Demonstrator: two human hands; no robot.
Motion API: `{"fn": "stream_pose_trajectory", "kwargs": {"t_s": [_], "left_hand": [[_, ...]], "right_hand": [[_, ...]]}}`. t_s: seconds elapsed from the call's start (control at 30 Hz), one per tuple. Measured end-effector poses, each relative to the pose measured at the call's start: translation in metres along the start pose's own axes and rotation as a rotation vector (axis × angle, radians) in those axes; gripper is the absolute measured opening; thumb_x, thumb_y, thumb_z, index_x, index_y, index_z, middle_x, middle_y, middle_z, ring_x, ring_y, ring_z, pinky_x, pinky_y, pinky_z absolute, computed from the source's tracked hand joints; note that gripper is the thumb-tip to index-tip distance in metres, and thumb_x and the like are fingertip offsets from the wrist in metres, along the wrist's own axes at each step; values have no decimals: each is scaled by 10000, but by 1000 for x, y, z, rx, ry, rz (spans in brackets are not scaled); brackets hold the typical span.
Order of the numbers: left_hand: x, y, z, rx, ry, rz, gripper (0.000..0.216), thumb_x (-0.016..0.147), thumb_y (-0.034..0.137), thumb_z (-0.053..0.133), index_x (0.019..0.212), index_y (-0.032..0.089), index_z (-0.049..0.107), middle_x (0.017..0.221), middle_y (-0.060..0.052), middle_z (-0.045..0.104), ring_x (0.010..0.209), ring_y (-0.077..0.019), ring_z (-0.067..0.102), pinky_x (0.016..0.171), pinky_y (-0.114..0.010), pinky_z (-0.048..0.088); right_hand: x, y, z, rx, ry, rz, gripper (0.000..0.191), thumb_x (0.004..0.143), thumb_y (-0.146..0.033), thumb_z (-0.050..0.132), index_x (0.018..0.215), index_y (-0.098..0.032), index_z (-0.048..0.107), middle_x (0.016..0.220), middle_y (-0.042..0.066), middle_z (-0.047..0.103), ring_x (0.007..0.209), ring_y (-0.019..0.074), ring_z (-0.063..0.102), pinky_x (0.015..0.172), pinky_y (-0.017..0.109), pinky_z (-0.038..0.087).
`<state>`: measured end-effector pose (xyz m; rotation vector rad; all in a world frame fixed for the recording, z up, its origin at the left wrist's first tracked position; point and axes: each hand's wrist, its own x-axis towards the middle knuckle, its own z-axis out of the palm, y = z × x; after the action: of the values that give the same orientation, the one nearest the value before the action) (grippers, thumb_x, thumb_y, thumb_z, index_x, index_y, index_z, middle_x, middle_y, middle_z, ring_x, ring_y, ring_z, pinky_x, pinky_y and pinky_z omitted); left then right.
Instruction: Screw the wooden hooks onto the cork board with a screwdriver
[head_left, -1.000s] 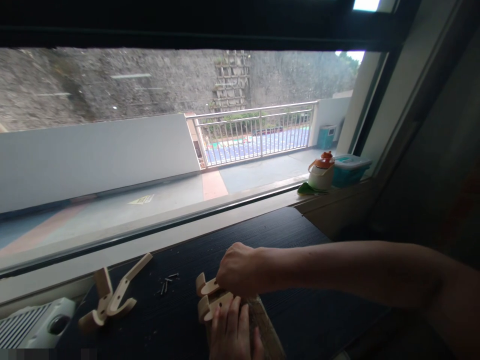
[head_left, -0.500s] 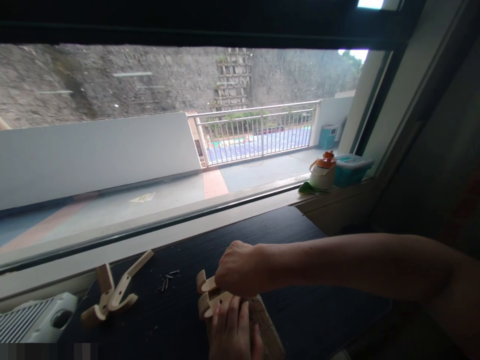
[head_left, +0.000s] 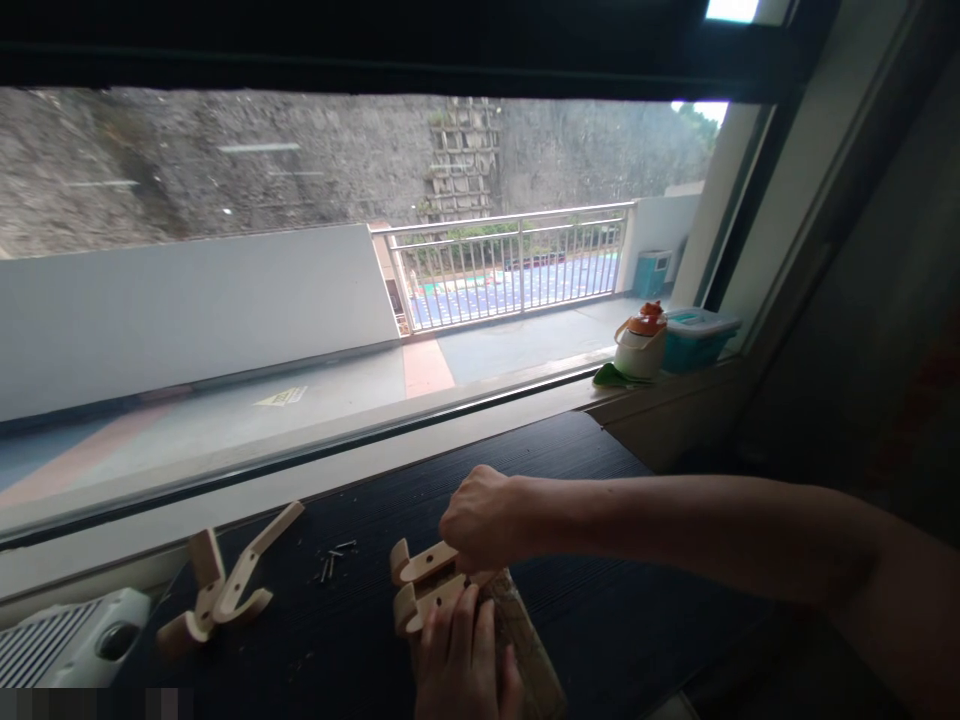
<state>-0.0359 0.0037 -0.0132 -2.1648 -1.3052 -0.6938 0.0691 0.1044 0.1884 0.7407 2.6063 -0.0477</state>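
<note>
Two pale wooden hooks lie side by side on a wooden block [head_left: 529, 640], curled ends to the left. My left hand [head_left: 459, 655] presses the near hook [head_left: 427, 607] down, fingers over its shank and thumb at the block's side. Above the far hook's right part, my right hand [head_left: 484, 520] is closed in a fist; what it holds, if anything, is hidden. Screw holes show along the far hook [head_left: 431, 562]. To the left, two more wooden hooks [head_left: 240, 580] lie crossed on the dark table. Several screws [head_left: 330, 565] lie between them and the block.
The dark table [head_left: 360, 640] stands against a window sill. A white appliance with slats [head_left: 75, 635] is at the lower left. On the sill at right stand an orange-topped bottle [head_left: 641, 345], a teal box [head_left: 697, 340] and a green item [head_left: 611, 376].
My fist has moved a little up and to the right, uncovering more of the far hook and its holes. My left hand stays on the near hook.
</note>
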Motion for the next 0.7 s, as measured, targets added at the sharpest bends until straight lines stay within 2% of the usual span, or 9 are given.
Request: {"fn": "stream_pose_trajectory", "kwargs": {"t_s": [0.17,0.3,0.5,0.7], "left_hand": [[2,3,-4,-20,-25,-36,343,748,240,563,1080,161,598,1141,-93,632,1035,-274,580,870,-444,466],[2,4,-3,-56,-42,-68,332,761,253,560,1081,173,598,1143,-89,631,1060,-267,572,902,-443,451],[0,1,0,-85,-13,-39,332,772,308,561,1077,182,597,1127,-79,641,1044,-250,583,890,-429,451],[3,4,-5,-115,-49,-93,333,775,288,567,1090,182,591,1155,-82,625,1080,-255,567,919,-440,448]], "right_hand": [[-7,-5,-5,-58,23,-141,184,765,-116,541,889,-152,672,832,61,703,799,186,654,571,252,427],[-2,-4,4,-63,95,-184,181,781,-74,503,815,-131,671,795,75,701,768,183,657,534,239,402],[9,3,22,10,103,-12,157,780,-176,553,838,-132,693,765,111,701,772,219,670,551,254,438],[2,-2,17,34,95,29,208,775,-225,556,911,-133,683,803,118,703,765,227,670,574,280,462]]}}
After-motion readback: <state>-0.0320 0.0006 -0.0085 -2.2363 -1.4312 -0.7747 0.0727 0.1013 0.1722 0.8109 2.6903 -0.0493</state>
